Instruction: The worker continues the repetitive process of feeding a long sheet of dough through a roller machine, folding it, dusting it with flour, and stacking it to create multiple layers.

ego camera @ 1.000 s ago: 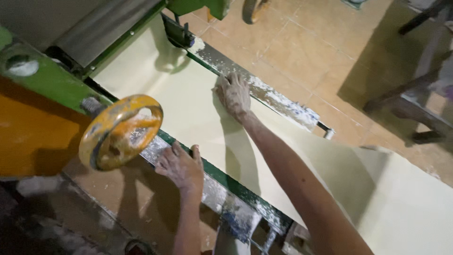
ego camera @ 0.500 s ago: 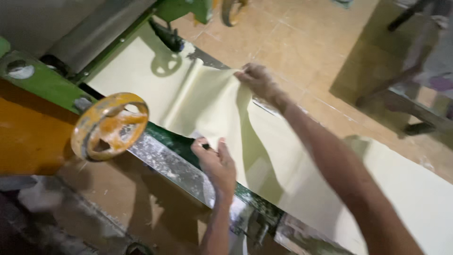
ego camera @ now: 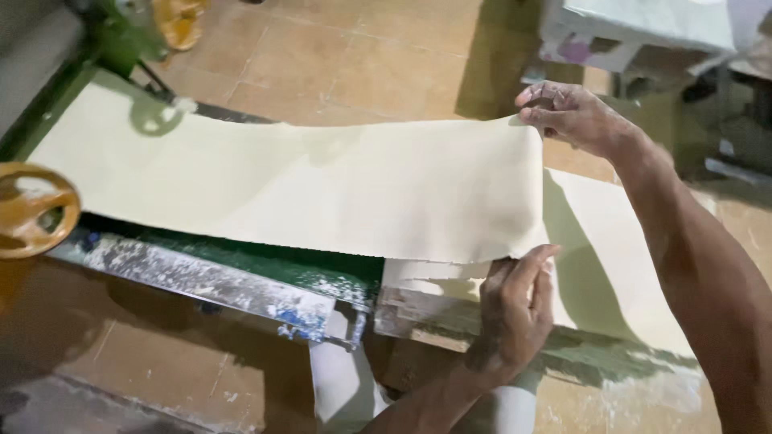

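Note:
A long pale cream dough sheet (ego camera: 322, 185) runs from the green rolling machine (ego camera: 104, 48) at the upper left across to the right. My right hand (ego camera: 575, 116) pinches the sheet's far right corner and holds it lifted. My left hand (ego camera: 515, 309) grips the near right corner from below. The lifted part hangs folded back over a lower layer of the same sheet (ego camera: 611, 257) lying on the flour-dusted bench (ego camera: 241, 285).
An orange handwheel (ego camera: 32, 210) sticks out at the left edge. A white post (ego camera: 342, 386) stands under the bench. Tan floor tiles (ego camera: 362, 64) lie beyond the sheet. A table with dark legs (ego camera: 643, 32) stands at the upper right.
Both hands moved from near the machine to the right, picked up the sheet's end and folded it back over itself. The view shifted right, so the handwheel now sits at the left edge.

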